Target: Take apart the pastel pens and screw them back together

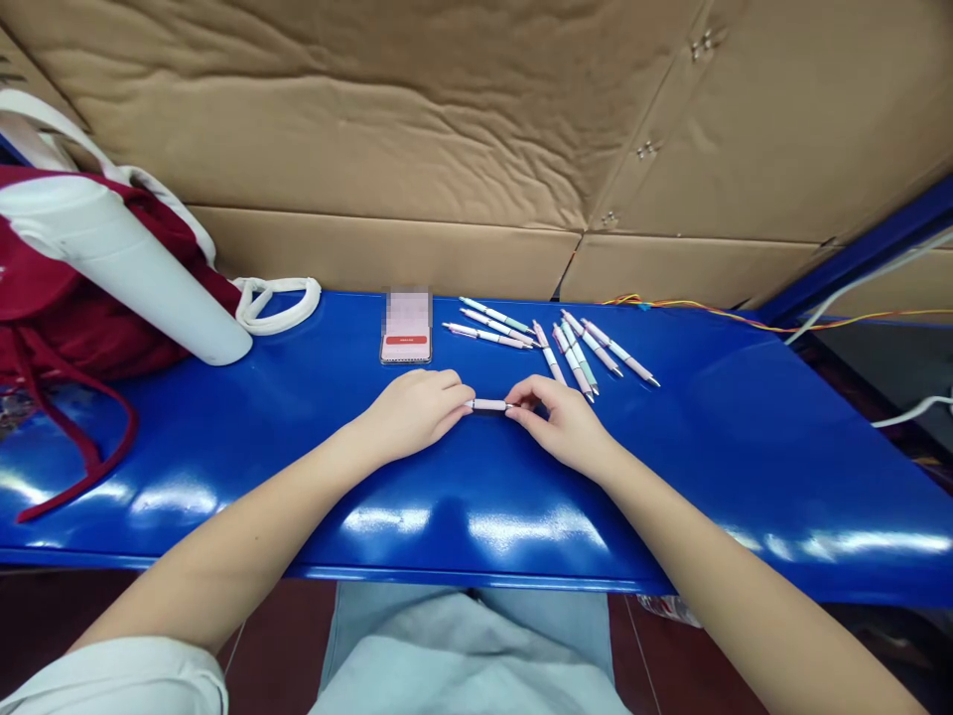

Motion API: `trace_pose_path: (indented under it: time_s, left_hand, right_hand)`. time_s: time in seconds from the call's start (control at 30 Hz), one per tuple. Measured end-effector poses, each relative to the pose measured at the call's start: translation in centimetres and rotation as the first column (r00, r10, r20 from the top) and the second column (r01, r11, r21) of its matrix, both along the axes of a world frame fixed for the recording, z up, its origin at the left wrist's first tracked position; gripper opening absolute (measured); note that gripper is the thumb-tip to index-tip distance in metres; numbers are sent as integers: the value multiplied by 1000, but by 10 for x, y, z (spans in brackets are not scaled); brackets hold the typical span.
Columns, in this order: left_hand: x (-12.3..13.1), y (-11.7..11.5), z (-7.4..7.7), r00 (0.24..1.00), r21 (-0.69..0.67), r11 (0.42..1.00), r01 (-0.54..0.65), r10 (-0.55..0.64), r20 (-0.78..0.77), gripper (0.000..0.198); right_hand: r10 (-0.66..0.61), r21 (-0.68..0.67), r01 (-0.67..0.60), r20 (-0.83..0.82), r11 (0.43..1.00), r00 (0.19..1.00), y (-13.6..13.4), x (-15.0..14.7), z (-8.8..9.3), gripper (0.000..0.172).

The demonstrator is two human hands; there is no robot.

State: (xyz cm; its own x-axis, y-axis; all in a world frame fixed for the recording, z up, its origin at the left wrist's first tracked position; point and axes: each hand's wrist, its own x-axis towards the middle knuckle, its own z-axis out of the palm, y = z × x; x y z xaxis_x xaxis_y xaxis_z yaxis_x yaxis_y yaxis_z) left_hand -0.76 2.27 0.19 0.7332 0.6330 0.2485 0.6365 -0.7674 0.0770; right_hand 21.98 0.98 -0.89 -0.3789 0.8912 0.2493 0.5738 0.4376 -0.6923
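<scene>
One pen point(489, 404) is held lengthwise between the hands, above the bench point(283, 397), its long axis running left to right, roughly parallel to the front edge. The left end is gripped by the left hand point(424, 409) (that end is hidden from view); the tip end is pinched by the right hand point(560, 422). Neither hand is nearer. The loose pens point(575, 361) are laid beyond, nearer the right hand.
</scene>
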Motion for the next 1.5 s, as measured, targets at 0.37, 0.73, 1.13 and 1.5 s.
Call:
trace_pose_path:
  time_s: [0.37, 0.73, 1.13, 1.5]
  left_hand:
    - [-2, 0, -1, 997, -35, 999, -5, 7, 77, 26]
    - [-3, 0, -1, 990, -55, 997, 48, -40, 136, 26]
    - [0, -1, -1, 989, -47, 998, 47, -39, 144, 25]
    - [-1, -1, -1, 986, -39, 998, 48, -41, 162, 25]
  right_hand:
    - [-16, -112, 10, -61, 994, 998, 0, -1, -2, 20]
    - [21, -123, -26, -43, 992, 999, 0, 3, 2, 14]
    - [35, -120, -36, -12, 992, 999, -1, 4, 4, 18]
    - [28, -101, -17, 118, 995, 993, 1, 5, 6, 23]
